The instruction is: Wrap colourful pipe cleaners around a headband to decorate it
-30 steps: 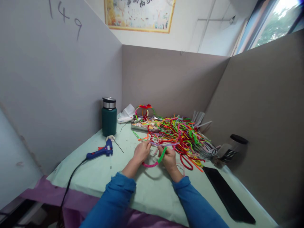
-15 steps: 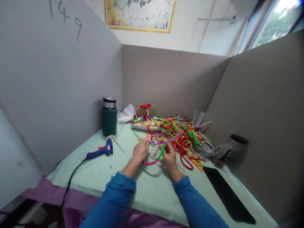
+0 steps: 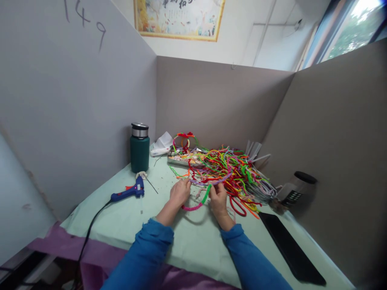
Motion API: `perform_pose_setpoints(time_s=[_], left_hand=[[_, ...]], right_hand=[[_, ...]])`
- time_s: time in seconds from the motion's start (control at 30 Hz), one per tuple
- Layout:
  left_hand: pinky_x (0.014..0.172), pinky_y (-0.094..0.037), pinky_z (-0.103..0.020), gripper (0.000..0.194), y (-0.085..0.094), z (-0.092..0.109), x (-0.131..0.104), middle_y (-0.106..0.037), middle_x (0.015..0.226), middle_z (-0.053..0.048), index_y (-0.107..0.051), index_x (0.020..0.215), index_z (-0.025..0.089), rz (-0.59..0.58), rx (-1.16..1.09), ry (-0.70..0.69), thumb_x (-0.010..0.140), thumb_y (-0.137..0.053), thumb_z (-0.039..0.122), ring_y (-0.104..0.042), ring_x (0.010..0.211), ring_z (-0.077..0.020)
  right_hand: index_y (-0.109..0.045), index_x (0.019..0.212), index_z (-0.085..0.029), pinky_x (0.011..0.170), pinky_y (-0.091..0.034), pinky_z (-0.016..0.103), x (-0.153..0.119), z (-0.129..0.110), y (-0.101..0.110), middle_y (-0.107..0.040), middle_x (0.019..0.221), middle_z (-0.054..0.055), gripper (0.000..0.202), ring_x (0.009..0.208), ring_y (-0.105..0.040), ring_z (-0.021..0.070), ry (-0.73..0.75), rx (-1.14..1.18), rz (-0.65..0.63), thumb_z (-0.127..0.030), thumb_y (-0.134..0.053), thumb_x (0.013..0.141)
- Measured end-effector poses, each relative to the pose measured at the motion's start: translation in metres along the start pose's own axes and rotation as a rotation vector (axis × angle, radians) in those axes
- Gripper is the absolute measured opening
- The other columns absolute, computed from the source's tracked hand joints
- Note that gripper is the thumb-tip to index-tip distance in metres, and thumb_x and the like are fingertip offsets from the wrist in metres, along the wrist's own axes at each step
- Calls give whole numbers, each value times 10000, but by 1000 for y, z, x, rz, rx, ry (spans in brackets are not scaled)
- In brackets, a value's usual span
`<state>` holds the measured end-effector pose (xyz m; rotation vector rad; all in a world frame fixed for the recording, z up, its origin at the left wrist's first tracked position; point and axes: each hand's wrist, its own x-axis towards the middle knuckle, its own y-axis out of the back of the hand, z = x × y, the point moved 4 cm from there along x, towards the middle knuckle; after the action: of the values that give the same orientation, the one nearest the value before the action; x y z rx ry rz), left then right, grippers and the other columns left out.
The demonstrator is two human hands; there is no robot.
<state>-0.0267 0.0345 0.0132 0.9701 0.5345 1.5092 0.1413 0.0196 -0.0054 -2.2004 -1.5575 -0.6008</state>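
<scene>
Pipe cleaners [image 3: 195, 208] look light, soft, bendy; best pinched near ends. Left hand [image 3: 180, 192] and right hand [image 3: 218, 197] are clamped on them.

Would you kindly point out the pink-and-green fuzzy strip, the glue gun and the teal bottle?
Pink-and-green fuzzy strip [image 3: 198, 207], head view: on its pink stretch.
Glue gun [image 3: 128, 195], head view: on its blue handle.
Teal bottle [image 3: 140, 155], head view: on its body, below the lid.
</scene>
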Motion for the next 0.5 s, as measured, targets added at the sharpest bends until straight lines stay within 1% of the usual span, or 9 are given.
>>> perform_pose_setpoints(time_s=[0.17,0.27,0.33,0.43,0.5], left_hand=[[767,-405,-283,359,0,-2,1,-671,1045,-66,-617,1055,256,21,22,20,915,-297,338,-609,954,-213],[747,-408,-287,365,2,-4,0,-670,1041,-72,-605,1079,254,30,61,60,914,-290,333,-612,937,-214],[724,-409,-286,363,3,-5,-1,-674,1017,-74,-614,1048,252,18,93,73,913,-289,337,-615,917,-216],[711,-406,-279,362,3,-3,-3,-676,982,-69,-630,983,253,-14,124,43,914,-288,348,-615,887,-207],[724,-402,-271,361,2,0,-4,-674,971,-63,-637,967,256,-27,124,-23,914,-296,362,-608,886,-198]], right_hand=[[-415,588,-206,423,-288,226,-1,-7,-1,-391,463,-72,321,425,-348,87,-76,33,8,-399,-555,802],[-449,550,-196,403,-267,233,-3,-11,-5,-392,428,-67,359,399,-339,84,-93,27,-39,-433,-571,791],[-464,537,-189,402,-263,235,-3,-11,-6,-400,433,-63,379,401,-336,81,-100,49,-54,-452,-583,783],[-442,532,-190,406,-264,231,0,-9,-2,-405,458,-62,394,420,-343,78,-110,134,-9,-459,-598,774],[-429,536,-190,399,-258,226,4,-7,3,-401,464,-65,397,420,-342,74,-129,200,49,-458,-594,778]])
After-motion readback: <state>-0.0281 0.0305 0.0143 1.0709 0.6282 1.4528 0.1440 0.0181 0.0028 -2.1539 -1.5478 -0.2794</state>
